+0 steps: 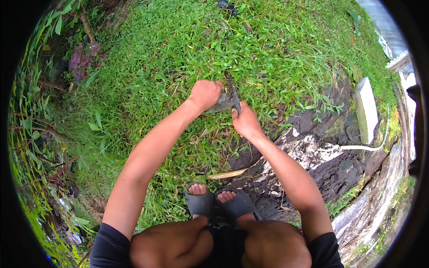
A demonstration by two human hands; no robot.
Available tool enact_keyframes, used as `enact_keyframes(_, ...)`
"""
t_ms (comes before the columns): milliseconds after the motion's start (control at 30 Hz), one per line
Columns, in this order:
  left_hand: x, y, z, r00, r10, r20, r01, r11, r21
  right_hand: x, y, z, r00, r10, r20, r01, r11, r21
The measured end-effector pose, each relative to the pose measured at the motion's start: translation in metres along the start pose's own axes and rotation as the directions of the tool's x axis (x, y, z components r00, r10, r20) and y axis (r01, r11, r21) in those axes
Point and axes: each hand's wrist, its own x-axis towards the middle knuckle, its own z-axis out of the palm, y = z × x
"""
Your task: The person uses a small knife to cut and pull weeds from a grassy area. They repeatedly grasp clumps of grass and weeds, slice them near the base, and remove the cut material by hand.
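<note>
My right hand [246, 121] grips the handle of a knife with a dark metal blade [232, 87], which points away from me into low grass. Just left of the blade, my left hand [206, 93] is closed in a fist above the grass [181, 73]; whether grass is held inside its fingers cannot be told. Beneath and between the hands lies a greyish, clear-looking piece [222, 103], partly covered by my left hand. Its material is unclear.
Sandalled feet stand below the hands, near a pale curved stalk [228, 174]. Dark rock [338, 160] spreads to the right, with a white-sided block [366, 110] and a thin hose [363, 147]. A purple-leaved plant [80, 62] and branches stand at left. Something black [228, 6] lies at the top.
</note>
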Motion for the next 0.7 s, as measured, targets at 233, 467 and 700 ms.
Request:
enact_keyframes(233, -0.007, -0.001, 0.004, 1.000, -0.013, 0.012, 0.013, 1.000, -0.011, -0.043, 0.014, 0.000, 0.984, 0.094, 0.152, -0.050, 0.961, -0.273)
enact_keyframes(467, -0.009, 0.002, 0.002, 0.999, -0.048, -0.013, 0.047, 0.998, -0.050, 0.003, -0.006, -0.006, 0.997, 0.044, 0.067, -0.032, 0.984, -0.177)
enact_keyframes(700, -0.025, -0.008, -0.005, 0.998, -0.058, -0.028, 0.057, 0.998, -0.038, -0.058, 0.021, -0.020, 0.976, 0.086, 0.202, -0.020, 0.950, -0.310)
